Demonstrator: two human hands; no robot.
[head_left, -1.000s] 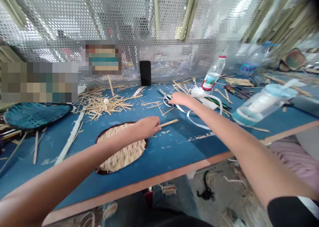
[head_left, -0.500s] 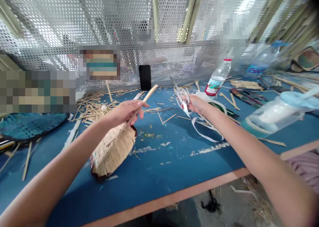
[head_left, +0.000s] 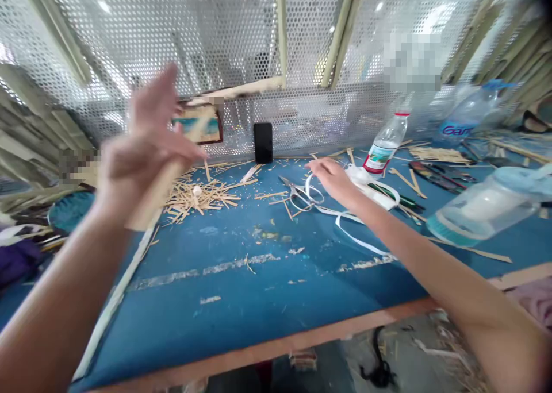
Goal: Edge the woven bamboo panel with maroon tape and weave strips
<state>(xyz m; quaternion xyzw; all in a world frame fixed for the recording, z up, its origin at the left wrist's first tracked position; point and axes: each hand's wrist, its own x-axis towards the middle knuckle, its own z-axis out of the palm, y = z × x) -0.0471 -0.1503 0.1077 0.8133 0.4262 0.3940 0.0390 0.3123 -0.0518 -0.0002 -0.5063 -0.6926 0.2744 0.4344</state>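
My left hand (head_left: 144, 151) is raised high at the left and smeared by motion. It grips a tan woven fan (head_left: 144, 212), of which only a blurred edge and handle show through and below the fingers. My right hand (head_left: 332, 180) hovers low over the blue table (head_left: 259, 301) with its fingers apart and nothing in them. A pair of metal scissors (head_left: 302, 195) lies on the table just left of that hand, touching a looped white strap (head_left: 360, 235) that runs under my right wrist.
A black phone (head_left: 263, 143) leans against the perforated metal wall. A pile of bamboo slivers (head_left: 194, 195) lies behind the left hand. At the right are an upright small bottle (head_left: 386, 146), a clear container on its side (head_left: 487, 203), tools and loose strips. The table's wooden front edge (head_left: 302, 341) is near.
My left hand lifted the woven fan off the table and swung it up to the left. My right hand picked up the scissors, then set them back down and let go.
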